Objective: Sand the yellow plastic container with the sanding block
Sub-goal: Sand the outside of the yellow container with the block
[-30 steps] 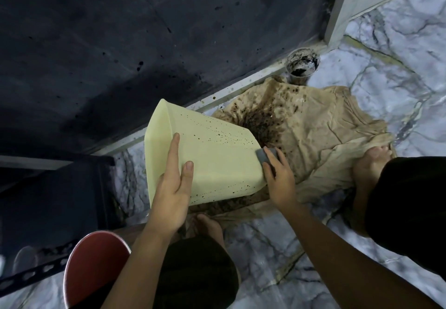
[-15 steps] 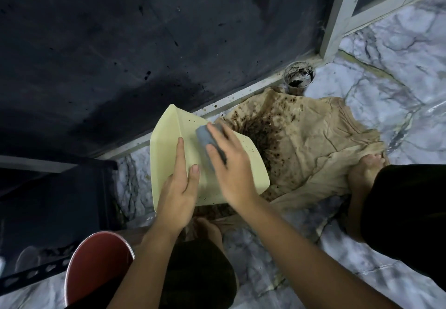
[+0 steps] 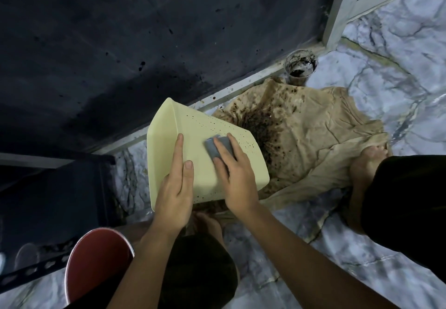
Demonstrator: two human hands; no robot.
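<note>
Pressing block (image 3: 218, 148) flat on container (image 3: 207, 139) wall, I held right hand (image 3: 237, 178) clasped over it; left hand (image 3: 176, 188) lay unclenched, steadying alongside.

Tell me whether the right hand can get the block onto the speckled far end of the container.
Probably yes: the right hand already presses the block on the container, and the speckled stretch beyond it lies bare.
</note>
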